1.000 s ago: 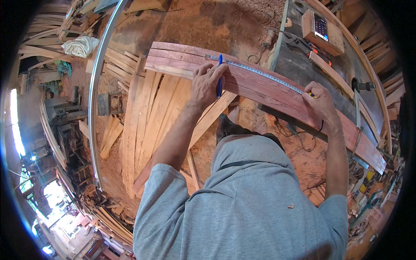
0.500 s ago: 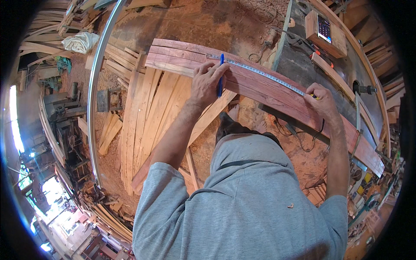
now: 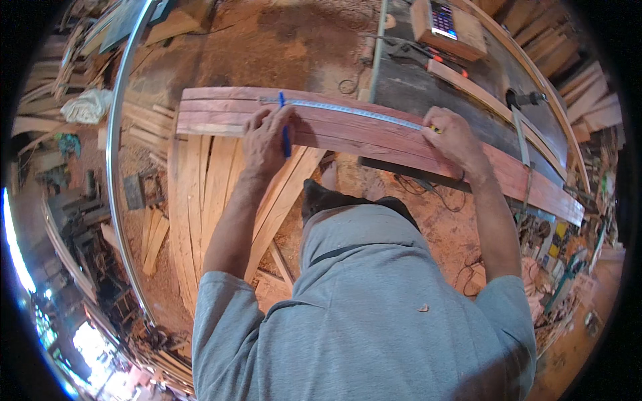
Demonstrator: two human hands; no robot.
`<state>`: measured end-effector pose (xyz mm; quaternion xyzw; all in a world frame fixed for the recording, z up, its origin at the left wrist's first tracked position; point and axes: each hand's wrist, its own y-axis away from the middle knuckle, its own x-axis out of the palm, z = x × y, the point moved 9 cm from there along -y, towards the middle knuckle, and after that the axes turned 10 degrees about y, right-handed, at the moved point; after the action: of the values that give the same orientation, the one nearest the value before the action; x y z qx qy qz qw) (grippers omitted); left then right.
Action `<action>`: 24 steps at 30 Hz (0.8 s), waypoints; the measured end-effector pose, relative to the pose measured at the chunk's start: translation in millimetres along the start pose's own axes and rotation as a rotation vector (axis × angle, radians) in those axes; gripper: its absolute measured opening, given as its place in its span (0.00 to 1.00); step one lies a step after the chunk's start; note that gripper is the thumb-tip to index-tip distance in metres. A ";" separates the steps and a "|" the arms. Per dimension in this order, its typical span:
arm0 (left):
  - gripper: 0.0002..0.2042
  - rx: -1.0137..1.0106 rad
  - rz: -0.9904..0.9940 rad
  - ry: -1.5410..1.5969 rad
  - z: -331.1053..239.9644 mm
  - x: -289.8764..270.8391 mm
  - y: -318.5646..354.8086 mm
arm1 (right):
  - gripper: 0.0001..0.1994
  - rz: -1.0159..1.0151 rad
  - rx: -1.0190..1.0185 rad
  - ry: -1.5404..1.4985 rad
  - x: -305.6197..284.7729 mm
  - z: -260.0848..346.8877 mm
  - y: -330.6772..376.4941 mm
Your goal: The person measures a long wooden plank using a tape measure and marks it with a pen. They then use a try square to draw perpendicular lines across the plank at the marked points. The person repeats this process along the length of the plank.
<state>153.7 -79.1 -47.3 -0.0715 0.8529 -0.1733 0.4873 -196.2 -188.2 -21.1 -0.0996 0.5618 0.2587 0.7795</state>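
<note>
The reddish plank (image 3: pixel 361 137) lies across the middle of the scene, running from the left, above a fan of pale boards (image 3: pixel 200 194) on the sawdust floor, down to the right, where its end nears the rim of the picture and bends with the lens. Its far edge rests against the dark machine table (image 3: pixel 435 87). A tape measure (image 3: pixel 354 112) is stretched flat along the plank's upper face, between the two hands.

The left hand (image 3: pixel 267 137) presses down on the plank near its left part, fingers closed around a blue pencil (image 3: pixel 284 130) whose tip points to the far edge, at the tape's left end. Whether that end is hooked or merely pinned is hard to make out. The right hand (image 3: pixel 455 137) lies farther right on the plank, fingers curled together over the tape; a small yellow bit shows at the fingertips, but the tape's case is hidden beneath the palm, if it is there at all.

The person's grey shirt (image 3: pixel 361 314) fills the near part of the view and covers the near floor. A wooden box with a calculator (image 3: pixel 447 23) sits on the far right of the table, partly cut off by the top edge. A curved metal strip (image 3: pixel 114 167) runs along the left.
</note>
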 end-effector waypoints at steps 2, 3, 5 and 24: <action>0.21 -0.008 0.006 -0.044 -1.8 -1.3 0.5 | 0.07 -0.011 0.037 -0.019 -1.9 1.1 2.0; 0.21 -0.013 0.008 -0.071 -3.2 -1.9 -0.2 | 0.07 -0.017 0.041 -0.029 -3.1 2.0 3.0; 0.22 -0.002 -0.004 -0.091 -7.7 -1.6 -0.7 | 0.07 -0.028 0.052 -0.044 -3.0 -5.9 7.3; 0.19 -0.017 0.005 -0.152 -13.8 0.1 -6.8 | 0.07 0.039 0.069 0.022 0.8 -58.9 12.4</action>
<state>141.4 -82.3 -38.5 -0.0863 0.8151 -0.1591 0.5503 -250.9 -203.8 -40.7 -0.0646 0.5806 0.2533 0.7711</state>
